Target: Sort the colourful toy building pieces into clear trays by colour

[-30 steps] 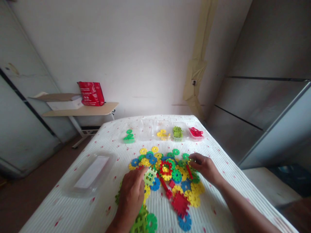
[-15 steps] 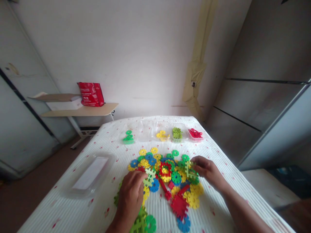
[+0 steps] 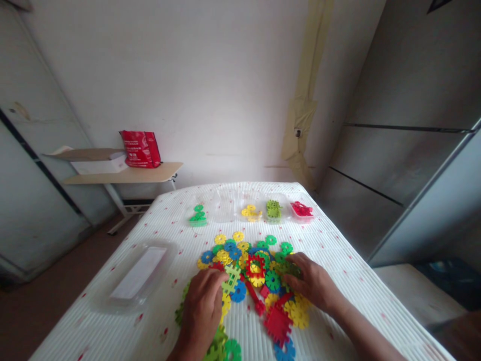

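My left hand (image 3: 203,296) is closed, with a light green square lattice building piece (image 3: 232,279) at its thumb and fingertips. On the right side of the pile, my right hand (image 3: 313,281) curls its fingers around light green building pieces (image 3: 293,269), partly hidden by the hand. Between the hands lie a red square frame piece (image 3: 255,266), a solid red square piece (image 3: 278,323), and several yellow, blue and green notched discs. More light green pieces (image 3: 216,346) lie below my left hand, beside a green disc (image 3: 233,349).
Along the far side of the table stand clear tubs: one with green discs (image 3: 198,214), one with yellow discs (image 3: 250,211), one with light green squares (image 3: 274,208), one with red pieces (image 3: 301,208). A clear lid (image 3: 97,296) with a white label lies at left.
My right hand has moved slightly left and down over the pile, and the light green piece at its fingertips is now mostly covered. My left hand has hardly moved.
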`<state>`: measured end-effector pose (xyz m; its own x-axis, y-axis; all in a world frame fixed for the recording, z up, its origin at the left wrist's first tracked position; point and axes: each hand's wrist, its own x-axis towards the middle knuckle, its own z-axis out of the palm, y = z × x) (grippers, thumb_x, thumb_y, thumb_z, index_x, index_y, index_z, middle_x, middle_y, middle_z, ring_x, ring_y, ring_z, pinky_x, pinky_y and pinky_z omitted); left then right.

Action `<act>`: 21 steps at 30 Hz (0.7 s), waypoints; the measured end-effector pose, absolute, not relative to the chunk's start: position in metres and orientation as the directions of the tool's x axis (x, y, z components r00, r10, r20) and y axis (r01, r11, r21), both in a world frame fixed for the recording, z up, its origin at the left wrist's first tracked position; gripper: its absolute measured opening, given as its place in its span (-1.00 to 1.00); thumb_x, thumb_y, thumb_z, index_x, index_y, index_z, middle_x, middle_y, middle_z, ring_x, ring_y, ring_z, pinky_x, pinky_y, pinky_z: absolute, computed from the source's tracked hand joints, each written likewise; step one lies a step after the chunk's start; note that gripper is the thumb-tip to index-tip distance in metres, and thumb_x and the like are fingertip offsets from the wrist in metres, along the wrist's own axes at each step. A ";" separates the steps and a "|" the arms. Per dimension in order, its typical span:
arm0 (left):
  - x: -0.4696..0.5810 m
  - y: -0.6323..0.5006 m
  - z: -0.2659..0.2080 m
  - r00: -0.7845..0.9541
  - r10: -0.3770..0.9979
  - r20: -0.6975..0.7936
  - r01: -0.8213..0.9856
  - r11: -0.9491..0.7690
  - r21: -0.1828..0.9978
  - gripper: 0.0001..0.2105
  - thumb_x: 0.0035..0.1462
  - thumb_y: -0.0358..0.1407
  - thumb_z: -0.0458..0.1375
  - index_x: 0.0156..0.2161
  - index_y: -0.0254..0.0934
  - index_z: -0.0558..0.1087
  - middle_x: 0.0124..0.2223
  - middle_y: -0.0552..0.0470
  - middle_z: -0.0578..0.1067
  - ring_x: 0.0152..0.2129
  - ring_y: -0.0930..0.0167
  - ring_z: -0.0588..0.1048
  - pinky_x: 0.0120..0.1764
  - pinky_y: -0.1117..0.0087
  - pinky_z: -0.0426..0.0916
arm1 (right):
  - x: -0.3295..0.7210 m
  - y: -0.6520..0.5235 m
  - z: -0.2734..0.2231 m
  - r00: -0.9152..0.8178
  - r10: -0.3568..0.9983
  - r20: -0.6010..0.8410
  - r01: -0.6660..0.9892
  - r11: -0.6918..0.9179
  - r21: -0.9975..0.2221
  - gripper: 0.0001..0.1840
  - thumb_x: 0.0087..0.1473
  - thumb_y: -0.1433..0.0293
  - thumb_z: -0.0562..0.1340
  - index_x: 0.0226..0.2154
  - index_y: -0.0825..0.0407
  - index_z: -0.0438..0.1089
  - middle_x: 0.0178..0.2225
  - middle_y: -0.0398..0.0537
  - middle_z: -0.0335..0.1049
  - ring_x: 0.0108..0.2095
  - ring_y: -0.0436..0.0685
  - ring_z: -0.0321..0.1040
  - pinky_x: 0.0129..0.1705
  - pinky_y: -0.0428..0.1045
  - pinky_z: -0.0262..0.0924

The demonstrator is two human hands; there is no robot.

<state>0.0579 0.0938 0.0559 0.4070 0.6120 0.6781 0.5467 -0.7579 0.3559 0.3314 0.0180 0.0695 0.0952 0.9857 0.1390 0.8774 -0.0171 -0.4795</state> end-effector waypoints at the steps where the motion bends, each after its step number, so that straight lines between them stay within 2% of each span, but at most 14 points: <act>1: 0.058 0.094 0.056 0.410 0.612 0.676 0.547 -0.758 0.355 -0.76 0.12 -0.48 -0.11 -0.31 -0.23 0.38 -0.34 0.01 0.44 -0.34 0.40 0.41 -0.27 0.38 0.33 | 0.330 0.017 0.070 0.090 0.988 0.123 0.894 -0.025 -0.448 -0.55 -0.04 0.22 0.15 -0.06 -0.01 0.27 -0.09 0.02 0.30 -0.22 0.13 0.35 -0.22 -0.03 0.20; 5: 0.058 0.094 0.054 0.415 0.609 0.676 0.553 -0.759 0.344 -0.76 0.11 -0.50 -0.11 -0.31 -0.23 0.38 -0.34 0.01 0.44 -0.33 0.39 0.41 -0.27 0.37 0.33 | 0.322 0.014 0.070 0.107 0.989 0.098 0.946 -0.071 -0.316 -0.51 -0.12 0.25 0.20 -0.05 -0.05 0.26 -0.04 0.01 0.27 -0.20 0.14 0.35 -0.22 -0.03 0.20; 13: 0.058 0.094 0.053 0.423 0.574 0.701 0.537 -0.782 0.317 -0.77 0.10 -0.51 -0.09 -0.28 -0.24 0.38 -0.33 0.01 0.44 -0.32 0.40 0.40 -0.25 0.39 0.32 | 0.312 0.014 0.075 0.075 0.980 0.184 0.985 -0.045 -0.164 -0.61 -0.10 0.31 0.17 -0.13 -0.02 0.32 -0.25 0.00 0.33 -0.21 0.18 0.24 -0.23 0.02 0.08; 18: 0.058 0.095 0.052 0.420 0.559 0.715 0.522 -0.793 0.313 -0.77 0.09 -0.52 -0.09 -0.29 -0.24 0.38 -0.34 0.01 0.43 -0.33 0.40 0.40 -0.26 0.38 0.32 | 0.313 0.015 0.072 0.054 0.983 0.173 0.980 -0.019 -0.199 -0.57 -0.08 0.20 0.17 -0.11 -0.03 0.31 -0.24 0.01 0.34 -0.19 0.19 0.21 -0.22 0.04 0.04; 21: 0.059 0.096 0.052 0.415 0.558 0.719 0.520 -0.794 0.316 -0.77 0.08 -0.51 -0.09 -0.29 -0.24 0.38 -0.34 0.01 0.43 -0.34 0.39 0.40 -0.27 0.38 0.32 | 0.316 0.016 0.071 0.082 0.983 0.167 0.948 -0.025 -0.317 -0.60 -0.01 0.14 0.11 -0.14 -0.01 0.32 -0.25 0.01 0.36 -0.20 0.17 0.24 -0.21 0.02 0.06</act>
